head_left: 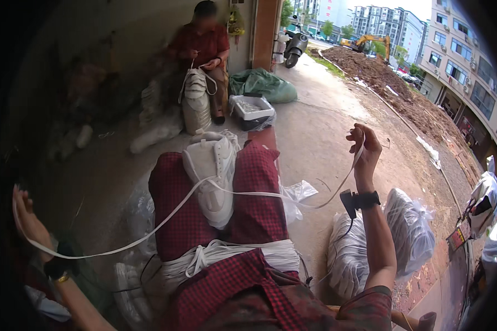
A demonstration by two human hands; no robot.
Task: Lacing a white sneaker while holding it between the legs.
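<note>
Checked apron (237,292); between your thighs (257,215), white shoe (209,160) lay lengthwise, left of closer right hand (365,148), whose fingers (368,133) pinched lace (259,193); left hand (34,222), grip unclear.

With the shoe (209,179) on the lap (254,190) as clock centre, a bundle of laces (201,262) lies across the lap at six o'clock. The left hand (32,220) is near nine, the right hand (367,151) near three, a lace (259,193) spanning between them over the shoe. A seated co-worker (201,41) is at twelve, a box (256,114) at one, a sack (270,86) behind it, wrapped stacks (406,234) at four.
</note>
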